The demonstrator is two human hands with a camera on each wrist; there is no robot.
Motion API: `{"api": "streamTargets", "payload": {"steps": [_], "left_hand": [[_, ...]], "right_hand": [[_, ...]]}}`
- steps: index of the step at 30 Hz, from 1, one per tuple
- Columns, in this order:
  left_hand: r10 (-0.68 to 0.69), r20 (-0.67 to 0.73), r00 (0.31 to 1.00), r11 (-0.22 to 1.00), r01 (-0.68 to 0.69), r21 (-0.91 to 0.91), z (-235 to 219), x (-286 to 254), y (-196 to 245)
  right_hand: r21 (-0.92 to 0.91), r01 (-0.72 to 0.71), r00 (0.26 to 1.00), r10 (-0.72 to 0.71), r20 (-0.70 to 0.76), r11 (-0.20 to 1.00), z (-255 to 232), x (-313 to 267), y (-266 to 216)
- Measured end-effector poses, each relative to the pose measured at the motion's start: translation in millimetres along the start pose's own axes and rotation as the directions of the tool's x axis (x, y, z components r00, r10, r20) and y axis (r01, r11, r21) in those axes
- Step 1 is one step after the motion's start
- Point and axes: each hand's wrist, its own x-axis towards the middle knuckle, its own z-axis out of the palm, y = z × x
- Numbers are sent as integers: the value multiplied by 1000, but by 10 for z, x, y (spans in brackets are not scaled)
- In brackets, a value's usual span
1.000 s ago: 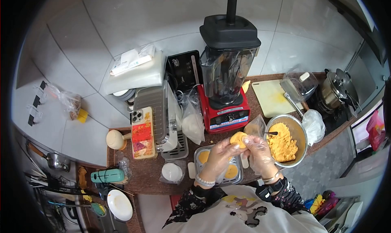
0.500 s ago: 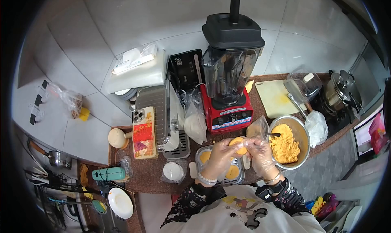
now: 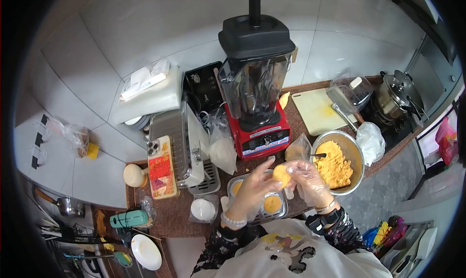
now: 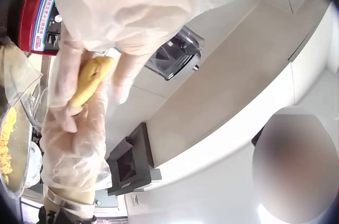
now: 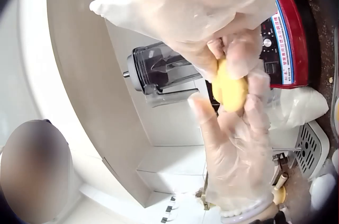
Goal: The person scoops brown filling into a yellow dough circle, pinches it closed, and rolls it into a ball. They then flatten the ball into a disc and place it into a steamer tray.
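Observation:
Both hands wear clear plastic gloves and meet in front of the blender. My right hand point(image 3: 313, 183) pinches the edge of a flattened round of yellow dough point(image 3: 281, 176) between thumb and fingers. My left hand point(image 3: 250, 193) supports the round on its fingers, its thumb held away, as the right wrist view shows. Beneath the hands sits a shallow metal tray point(image 3: 285, 211) with yellow rounds in it, partly covered by the left hand. To the right stands a metal bowl point(image 3: 360, 170) of yellow dough mash point(image 3: 334, 165), with a dark utensil handle point(image 3: 318, 155) over its rim.
Behind the hands stands a red-based blender point(image 3: 266, 139). A coffee machine point(image 3: 182, 147) with a phone point(image 3: 161, 167) on top is at left, near a white wrapped tub point(image 3: 202, 209). A cutting board point(image 3: 318, 110), plastic bag point(image 3: 371, 143) and pot point(image 3: 394, 93) lie to the right.
The left thumb has lifted off the dough and the left hand has opened out. The dough round now tilts more upright in the right fingers. The head view has shifted slightly.

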Motion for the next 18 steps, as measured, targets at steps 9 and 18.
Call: {"api": "streamTargets", "payload": {"steps": [9,18], "left_hand": [[56,-92,994,965,-30,260,64,-142,130],[99,-15,995,964,-92,251,-40,-199,122]], "right_hand": [[-123,208,978,-203,50,970,144,-91,-93],[-244,350,937,-330,118,904,236,-152,-46]]}}
